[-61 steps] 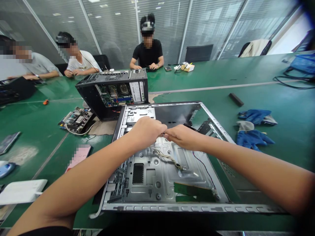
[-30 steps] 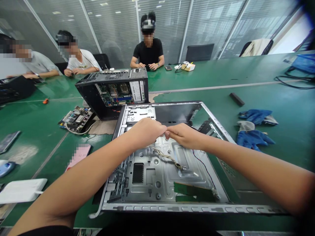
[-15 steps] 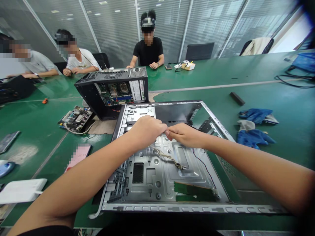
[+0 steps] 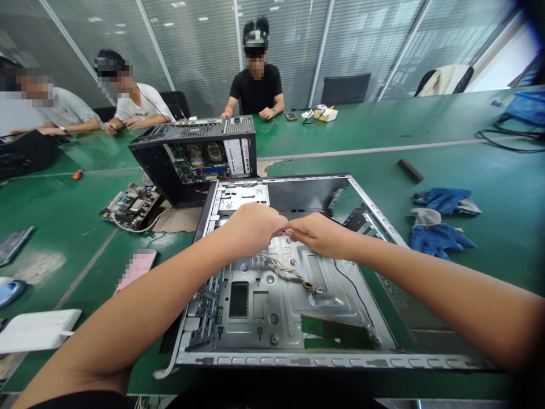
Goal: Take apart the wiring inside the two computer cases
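Note:
My left hand (image 4: 255, 228) is closed, knuckles up, above the middle of an open silver computer case (image 4: 289, 301) lying flat. From the other side my right hand (image 4: 319, 233) meets it, its fingers pressed together and their tips touching the left hand's. Whatever the fingers pinch is hidden. Beneath the hands a twisted bundle of pale wires (image 4: 293, 272) crosses the bare metal floor of the case. Two green circuit strips, like memory sticks (image 4: 334, 328), lie near the case's front wall. A thin dark cable (image 4: 355, 289) runs along the right side.
Behind, another computer case (image 4: 149, 165) stands upright beside a loose circuit board (image 4: 134, 204). Blue gloves (image 4: 440, 236) and a dark bar (image 4: 410, 170) lie right. Phones, including a pink one (image 4: 136, 270), and a white box (image 4: 38, 331) lie left. Several people sit across the green table (image 4: 481, 165).
My left hand has shifted very slightly down and left, while my right hand stays nearly still. Their fingertips still meet. Across the table, one person's hands have moved a little.

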{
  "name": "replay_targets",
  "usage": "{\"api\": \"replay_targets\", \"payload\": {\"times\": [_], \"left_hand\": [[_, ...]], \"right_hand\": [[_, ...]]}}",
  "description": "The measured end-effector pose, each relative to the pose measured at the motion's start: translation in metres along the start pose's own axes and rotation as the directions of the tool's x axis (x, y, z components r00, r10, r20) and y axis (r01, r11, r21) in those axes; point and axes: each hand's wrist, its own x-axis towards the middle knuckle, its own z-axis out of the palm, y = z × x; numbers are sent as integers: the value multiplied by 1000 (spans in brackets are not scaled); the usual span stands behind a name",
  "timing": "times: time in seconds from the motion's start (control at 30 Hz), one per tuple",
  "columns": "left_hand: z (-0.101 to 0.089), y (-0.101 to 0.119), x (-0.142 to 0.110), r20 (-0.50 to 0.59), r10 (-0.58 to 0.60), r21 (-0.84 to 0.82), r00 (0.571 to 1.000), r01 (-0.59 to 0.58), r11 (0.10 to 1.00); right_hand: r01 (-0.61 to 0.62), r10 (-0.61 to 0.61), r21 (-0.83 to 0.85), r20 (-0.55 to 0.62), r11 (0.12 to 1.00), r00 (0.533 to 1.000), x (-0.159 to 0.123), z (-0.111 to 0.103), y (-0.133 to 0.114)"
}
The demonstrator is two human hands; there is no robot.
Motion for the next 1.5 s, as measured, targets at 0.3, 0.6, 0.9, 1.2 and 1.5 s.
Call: {"api": "replay_targets", "payload": {"times": [0.3,0.6,0.9,1.2,1.5], "left_hand": [[0,0,1,-60,-4,31,998,6,1000],[2,1,1,-160,91,160,983,-66,985],[2,0,2,-80,37,3,996,-37,999],[5,-4,2,-137,19,-77,990,-30,997],[8,-5,4,-233,152,194,961,-107,975]], "right_hand": [[-9,7,150,14,989,1000,0,-9,-6],[-6,-2,236,36,972,999,1,-8,-6],[12,-12,133,-1,991,1000,0,-3,-1],[2,8,157,-69,988,998,0,-5,-2],[-2,0,204,8,979,1000,1,-10,-6]]}}
